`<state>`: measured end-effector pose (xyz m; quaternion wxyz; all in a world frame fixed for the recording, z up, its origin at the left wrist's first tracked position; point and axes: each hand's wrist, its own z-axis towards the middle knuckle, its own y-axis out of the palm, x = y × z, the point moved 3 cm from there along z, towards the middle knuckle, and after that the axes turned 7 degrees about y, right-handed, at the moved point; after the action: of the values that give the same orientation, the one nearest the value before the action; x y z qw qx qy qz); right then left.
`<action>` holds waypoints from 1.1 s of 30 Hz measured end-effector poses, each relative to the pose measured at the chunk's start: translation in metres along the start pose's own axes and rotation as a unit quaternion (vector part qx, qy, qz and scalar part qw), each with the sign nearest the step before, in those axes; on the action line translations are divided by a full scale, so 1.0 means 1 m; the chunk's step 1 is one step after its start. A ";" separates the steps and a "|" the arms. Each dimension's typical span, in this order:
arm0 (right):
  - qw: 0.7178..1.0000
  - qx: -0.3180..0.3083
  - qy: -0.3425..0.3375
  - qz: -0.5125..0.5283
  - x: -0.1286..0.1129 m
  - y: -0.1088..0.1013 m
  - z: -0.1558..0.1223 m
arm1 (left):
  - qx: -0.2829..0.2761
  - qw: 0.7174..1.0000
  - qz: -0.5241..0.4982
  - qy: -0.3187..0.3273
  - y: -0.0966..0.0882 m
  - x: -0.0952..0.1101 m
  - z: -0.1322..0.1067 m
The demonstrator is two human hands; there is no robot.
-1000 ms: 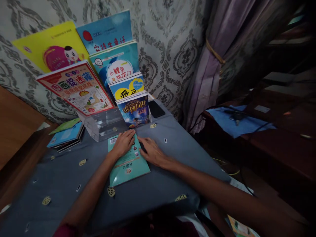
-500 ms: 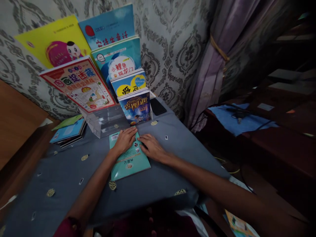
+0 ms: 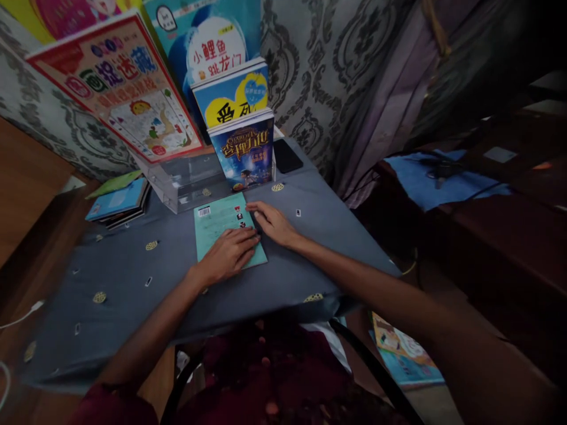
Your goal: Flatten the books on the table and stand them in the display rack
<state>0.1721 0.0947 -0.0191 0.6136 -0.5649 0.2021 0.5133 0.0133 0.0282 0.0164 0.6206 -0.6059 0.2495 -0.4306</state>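
A thin teal booklet (image 3: pixel 216 219) lies flat on the grey tablecloth (image 3: pixel 133 271), its barcode corner toward the wall. My left hand (image 3: pixel 230 254) rests flat on the booklet's near half, fingers stretched out. My right hand (image 3: pixel 271 222) lies at the booklet's right edge, fingers extended and touching that edge. Just behind the booklet, a dark blue book (image 3: pixel 243 150) stands upright at the front of a clear tiered stand (image 3: pixel 186 184).
More picture books rise in rows on the stand: a yellow-and-blue one (image 3: pixel 233 94), a red-bordered one (image 3: pixel 117 88). A black phone (image 3: pixel 287 155) lies by the wall. A short stack of books (image 3: pixel 117 202) sits at left. A book (image 3: pixel 401 354) lies on the floor at right.
My left hand has slid from the booklet's far end back to its near half. The camera has tilted down and closer; the right hand stays at the booklet's right edge.
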 end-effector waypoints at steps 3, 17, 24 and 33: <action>1.000 -0.018 -0.015 -0.014 -0.004 0.001 -0.002 | -0.010 1.000 -0.018 0.018 0.001 0.024 -0.011; 0.994 -0.021 -0.087 -0.069 -0.004 0.005 -0.006 | 0.051 0.998 -0.039 -0.008 -0.003 -0.010 -0.019; 0.992 -0.026 -0.087 -0.085 -0.004 0.006 -0.005 | 0.110 0.970 0.061 -0.209 -0.015 -0.110 -0.046; 0.991 -0.022 -0.102 -0.080 -0.002 0.006 -0.005 | 0.166 0.962 0.040 -0.215 -0.005 -0.132 -0.067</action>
<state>0.1678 0.0888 -0.0221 0.6577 -0.5373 0.0810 0.5218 -0.1104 0.1029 -0.0160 0.7680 -0.5624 0.0592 -0.3007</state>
